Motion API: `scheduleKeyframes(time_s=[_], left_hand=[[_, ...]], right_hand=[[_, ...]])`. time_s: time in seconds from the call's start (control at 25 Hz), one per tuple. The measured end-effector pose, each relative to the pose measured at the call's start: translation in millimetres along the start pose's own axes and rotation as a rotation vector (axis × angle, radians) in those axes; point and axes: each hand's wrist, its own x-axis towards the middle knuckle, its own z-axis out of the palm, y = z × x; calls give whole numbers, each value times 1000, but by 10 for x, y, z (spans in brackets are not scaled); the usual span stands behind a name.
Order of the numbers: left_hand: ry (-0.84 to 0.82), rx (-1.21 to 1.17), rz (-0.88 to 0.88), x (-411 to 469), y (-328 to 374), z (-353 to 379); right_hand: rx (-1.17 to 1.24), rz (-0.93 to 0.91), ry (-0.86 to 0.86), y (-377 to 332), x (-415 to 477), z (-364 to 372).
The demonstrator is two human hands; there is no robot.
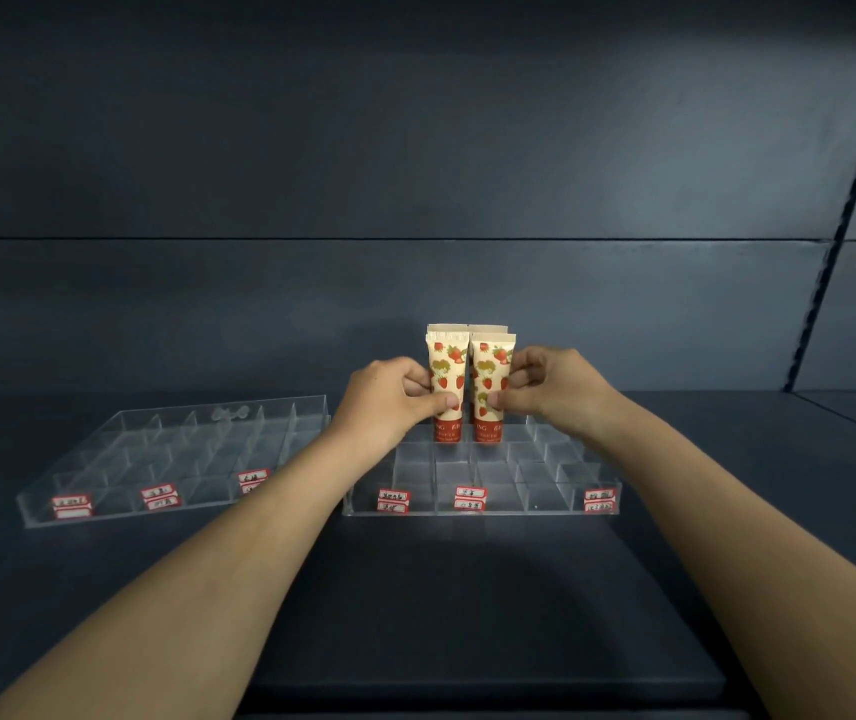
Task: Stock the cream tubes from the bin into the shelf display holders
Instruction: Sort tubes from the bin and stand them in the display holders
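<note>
Forearms (197,589) stretched in from below, left cream tube (447,371) pinched by left hand (394,394), right cream tube (490,379) pinched by right hand (545,387), both held upright side by side over back row of right display holder (477,512), more tube tops (488,328) seen behind, left display holder (103,518) set apart on dark shelf (467,589).

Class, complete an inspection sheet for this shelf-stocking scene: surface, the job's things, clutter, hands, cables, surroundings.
Surface: dark shelf carrying two clear divided holders side by side.
Job's things: left tube and right tube, strawberry print, upright with caps down at the back of the right holder; more tube tops show behind them. The left holder has no tubes. No bin in view.
Clutter: small clear piece at the left holder's rear edge, unclear what.
Hands: left hand pinches the left tube; right hand pinches the right tube.
Cables: nothing seen.
Surroundings: dark back panel, slotted upright, red labels on the holder fronts.
</note>
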Motion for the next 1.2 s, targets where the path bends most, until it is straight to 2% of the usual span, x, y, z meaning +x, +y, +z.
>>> scheduleKeyframes(time_s=[0.24,0.36,0.52,0.64,0.88,1.2], left_hand=[[-11,190,6,-158,77,-247],[-8,283,24,-346,150,-468],[33,416,84,-723,281,-850],[36,529,141,-1071,359,-1127],[-85,675,134,-1836,574,-1442],[-82,751,91,-2953,964,-1507]], right_hand=[[-22,51,46,17,-95,-112],[-177,87,27,-51,-226,-178],[-512,111,-94,-249,-629,-225],[-637,88,-103,-416,-1032,-214],[-698,-12,-18,-760,-1746,-153],[-711,-127,-34,-1010,-2853,6]])
